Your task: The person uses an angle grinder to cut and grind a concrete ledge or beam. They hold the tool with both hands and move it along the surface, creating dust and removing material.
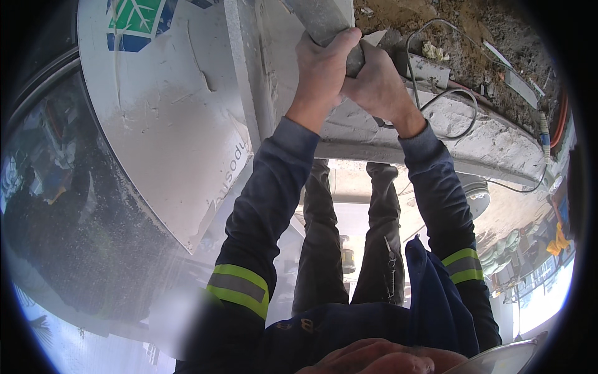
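A thick grey bar (317, 17), dusty and slanting in from the top edge, is gripped by both hands; its exact kind does not show. My left hand (319, 71) wraps round it with the thumb along its side. Just to the right, my right hand (381, 84) closes round its lower end, so the two hands touch. The bar's upper end leaves the picture. Beneath my hands lies a rough whitish slab (364, 131) with a straight near edge. A dark cable (476, 112) loops beside my right wrist.
A white panel (168, 124) with a green and blue mark stands at the left, next to a narrow upright ledge (244, 75). Brown soil (461, 31) with scraps and a pale strip (522, 88) lies at the upper right. A red hose (560, 118) curves at the far right.
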